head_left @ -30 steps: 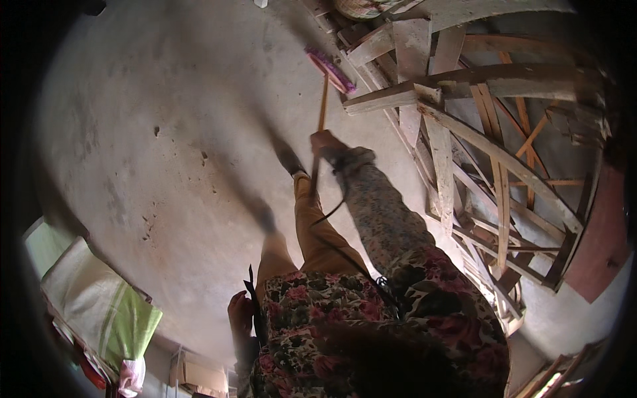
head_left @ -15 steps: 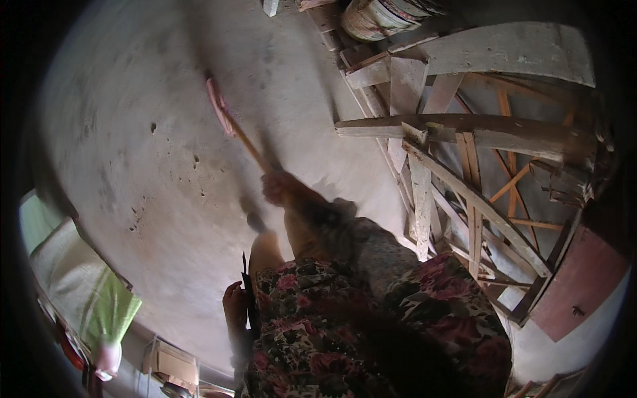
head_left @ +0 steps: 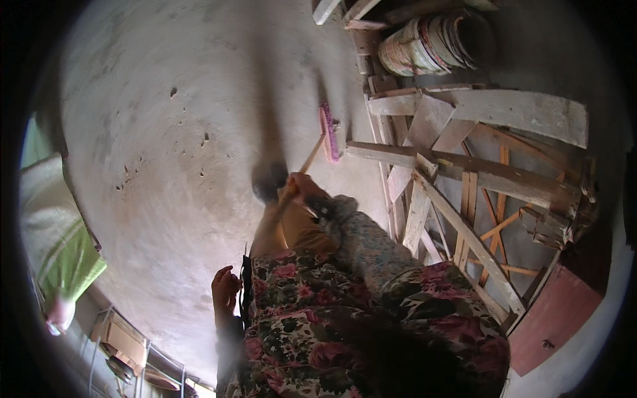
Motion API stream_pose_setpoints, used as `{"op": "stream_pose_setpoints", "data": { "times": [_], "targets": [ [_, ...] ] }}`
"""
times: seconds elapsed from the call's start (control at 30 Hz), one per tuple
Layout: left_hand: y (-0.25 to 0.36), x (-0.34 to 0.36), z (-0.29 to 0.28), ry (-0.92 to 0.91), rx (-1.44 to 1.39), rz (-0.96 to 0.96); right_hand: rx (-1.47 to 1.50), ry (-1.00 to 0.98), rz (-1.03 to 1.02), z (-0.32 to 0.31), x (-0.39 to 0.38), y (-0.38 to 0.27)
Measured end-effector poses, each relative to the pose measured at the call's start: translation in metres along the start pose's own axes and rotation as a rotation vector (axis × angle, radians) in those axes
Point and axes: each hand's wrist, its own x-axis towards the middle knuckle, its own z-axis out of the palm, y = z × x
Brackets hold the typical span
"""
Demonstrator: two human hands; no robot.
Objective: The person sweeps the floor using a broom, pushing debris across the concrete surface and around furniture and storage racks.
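My right hand (head_left: 304, 188) is closed around the wooden handle (head_left: 313, 154) of a broom. The broom's pink head (head_left: 327, 134), with purple bristles along its right side, rests on the concrete floor. A small dark clump (head_left: 336, 124) lies against the bristles. Off to the left side of my floral garment (head_left: 305, 318), my left hand (head_left: 226, 289) hangs with its fingers loosely bent and nothing visible in them. A thin black strip (head_left: 246, 288) stands right beside it. One foot (head_left: 269, 180), blurred and dark, is below the right hand.
Stacked wooden frames and planks (head_left: 464, 172) line the right side, near the broom head. A stained bucket (head_left: 428, 45) lies at the far right. Near right is a red panel (head_left: 554, 318). Green and white cloth (head_left: 63, 232) hangs at left, with a cardboard box (head_left: 121, 341) below.
The broom head has swung right, from mid-floor toward the wooden frames, and its purple bristles now show. My right hand moved slightly right. The whole view has shifted, and a foot has come forward.
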Motion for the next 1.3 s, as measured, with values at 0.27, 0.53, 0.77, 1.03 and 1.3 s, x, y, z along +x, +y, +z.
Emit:
{"op": "stream_pose_setpoints", "data": {
  "times": [0.27,0.53,0.77,1.03,1.3],
  "targets": [
    [0.001,-0.001,-0.038,0.08,-0.082,0.063,1.116,-0.276,0.404,0.091,0.053,-0.113],
    [0.035,0.031,-0.006,0.055,-0.151,0.112,0.944,-0.192,0.383,-0.021,0.021,-0.201],
    [0.067,0.067,0.081,0.116,-0.148,0.101,0.632,0.156,-0.041,-0.132,0.102,-0.282],
    [0.127,0.074,0.255,0.219,0.051,-0.066,0.911,0.139,0.332,-0.251,0.247,-0.307],
    [0.135,0.073,0.295,0.303,-0.058,-0.043,-0.624,-0.388,-0.299,-0.125,0.274,-0.266]
  ]
}}
